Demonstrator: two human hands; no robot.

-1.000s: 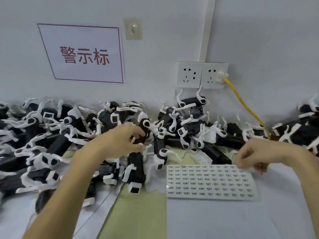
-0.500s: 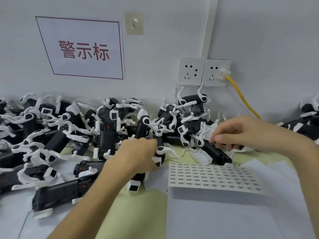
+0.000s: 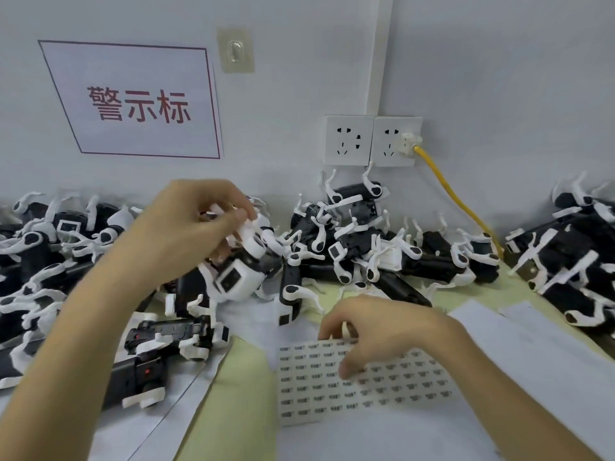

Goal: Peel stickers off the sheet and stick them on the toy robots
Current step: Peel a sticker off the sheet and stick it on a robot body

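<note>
My left hand (image 3: 196, 224) holds a black-and-white toy robot (image 3: 243, 271) lifted above the pile, its fingers curled round the robot's upper part and white legs. The robot's white head with a dark square face points down toward me. My right hand (image 3: 376, 331) rests on the top edge of the sticker sheet (image 3: 359, 384), fingers bent down onto the rows of small printed stickers. The sheet lies flat on white paper on the table. I cannot tell whether a sticker is pinched between the fingertips.
Piles of toy robots lie along the wall at left (image 3: 43, 254), centre (image 3: 366, 247) and right (image 3: 572, 261). Two robots (image 3: 159, 354) lie flat near my left forearm. A yellow cable (image 3: 456, 201) runs from the wall socket (image 3: 396, 141). White papers (image 3: 532, 354) cover the right of the table.
My left hand has lifted a robot out of the pile and up. My right hand has come down from above the robots onto the sticker sheet.
</note>
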